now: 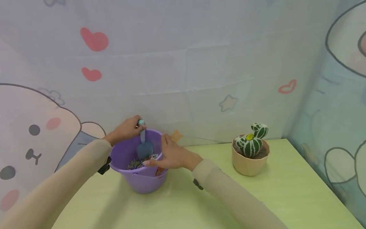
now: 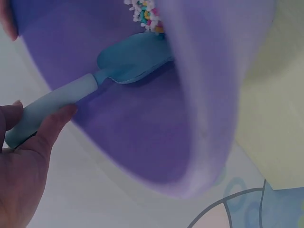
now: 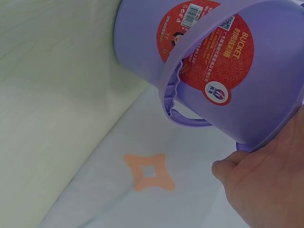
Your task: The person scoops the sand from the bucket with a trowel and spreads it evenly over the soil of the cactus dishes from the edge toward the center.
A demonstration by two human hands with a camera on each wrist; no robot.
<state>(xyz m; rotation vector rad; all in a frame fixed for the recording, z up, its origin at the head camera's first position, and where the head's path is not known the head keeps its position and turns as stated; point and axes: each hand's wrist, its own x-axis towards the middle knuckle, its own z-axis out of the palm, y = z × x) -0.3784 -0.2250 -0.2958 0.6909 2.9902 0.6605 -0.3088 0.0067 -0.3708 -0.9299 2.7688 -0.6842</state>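
A purple bucket [image 1: 144,183] with a red label stands on the table. At its bottom lie many small multicoloured bead-like pieces [image 2: 145,15], partly hidden by the front rim. My left hand [image 1: 128,128] grips the pale handle of a small blue trowel [image 1: 145,149] from above the far rim. The trowel's blade points down into the bucket, its tip at the pieces. On the bucket's right side my right hand [image 1: 175,155] holds the rim, its thumb toward the front. In the right wrist view part of that hand is cut off at the edge.
Right of the bucket stands a peach pot [image 1: 248,164] with a green-and-white striped cactus [image 1: 251,144] on the light green table [image 1: 297,190]. A patterned cloth backdrop [image 1: 183,63] rises behind the table and along its right side. The bucket's handle [image 3: 168,90] hangs down outside.
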